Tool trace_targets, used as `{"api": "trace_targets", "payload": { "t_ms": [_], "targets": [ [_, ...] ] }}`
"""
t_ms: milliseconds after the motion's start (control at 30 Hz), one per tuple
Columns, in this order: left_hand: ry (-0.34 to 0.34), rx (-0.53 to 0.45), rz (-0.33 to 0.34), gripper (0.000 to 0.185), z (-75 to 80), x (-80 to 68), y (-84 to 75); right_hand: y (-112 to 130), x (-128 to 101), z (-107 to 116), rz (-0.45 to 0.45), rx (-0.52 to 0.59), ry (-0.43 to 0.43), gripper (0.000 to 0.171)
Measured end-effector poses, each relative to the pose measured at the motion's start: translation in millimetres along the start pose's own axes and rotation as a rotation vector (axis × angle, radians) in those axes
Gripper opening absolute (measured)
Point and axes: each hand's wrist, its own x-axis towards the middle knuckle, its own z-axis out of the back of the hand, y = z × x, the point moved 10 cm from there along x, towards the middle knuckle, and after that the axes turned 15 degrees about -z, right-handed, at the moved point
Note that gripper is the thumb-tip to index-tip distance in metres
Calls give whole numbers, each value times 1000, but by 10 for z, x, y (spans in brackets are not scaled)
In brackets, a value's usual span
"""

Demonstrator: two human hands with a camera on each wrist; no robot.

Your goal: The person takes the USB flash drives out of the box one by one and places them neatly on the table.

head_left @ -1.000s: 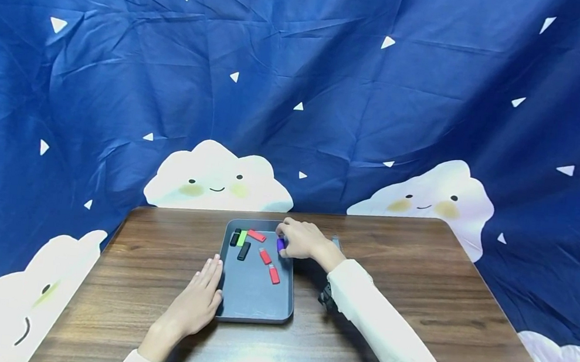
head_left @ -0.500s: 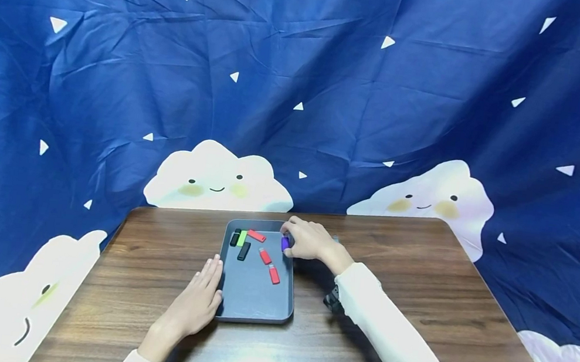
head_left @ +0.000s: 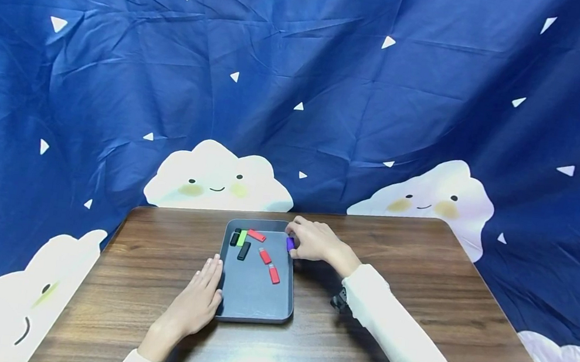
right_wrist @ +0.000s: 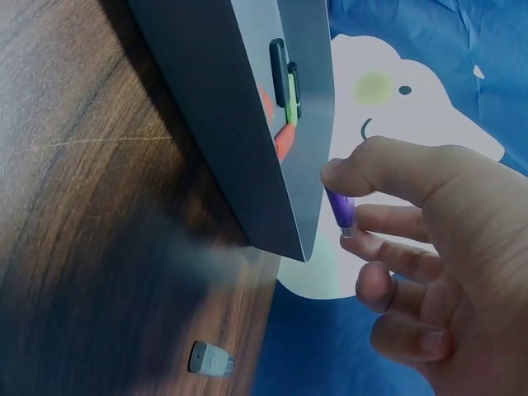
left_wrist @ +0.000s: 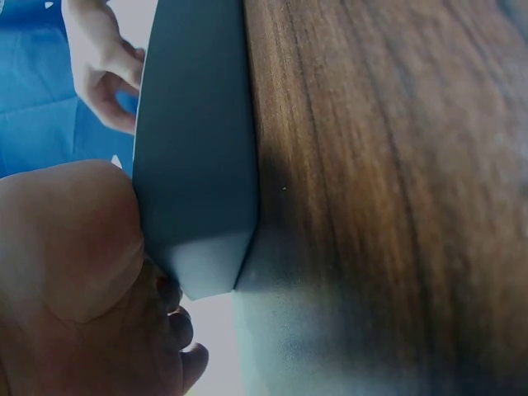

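Purple USB stick [head_left: 290,244], pinched in the right hand [head_left: 317,243] at the rim of a grey tray [head_left: 254,301], runs lengthwise from thumb to fingertips, metal end pointing away from the person. The left hand [head_left: 192,305], fingers straight, rests against the tray. Wood-grain table [head_left: 429,272] below; blue cloud-printed cloth [head_left: 303,58] beyond both hands.

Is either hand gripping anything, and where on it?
The right hand pinches the purple USB stick by its ends: thumb at the purple end, fingertip at the metal plug. The left hand only touches the tray.
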Motion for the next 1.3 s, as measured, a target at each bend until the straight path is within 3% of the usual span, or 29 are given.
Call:
{"api": "trace_targets", "payload": {
  "t_ms": [300,567,1000,1300],
  "targets": [
    [58,13,48,62,20,19,-27,-50,-60,58,7,-15,-21,49],
    [29,18,26,60,37,16,-38,-98,-118,118,17,-23,-44,47],
    [85,18,65,62,24,11,-44,-160,-179,198,27,-30,-75,46],
    [42,4,39,61,38,25,-41,-223,-224,225,31,-47,-99,49]
  ]
}}
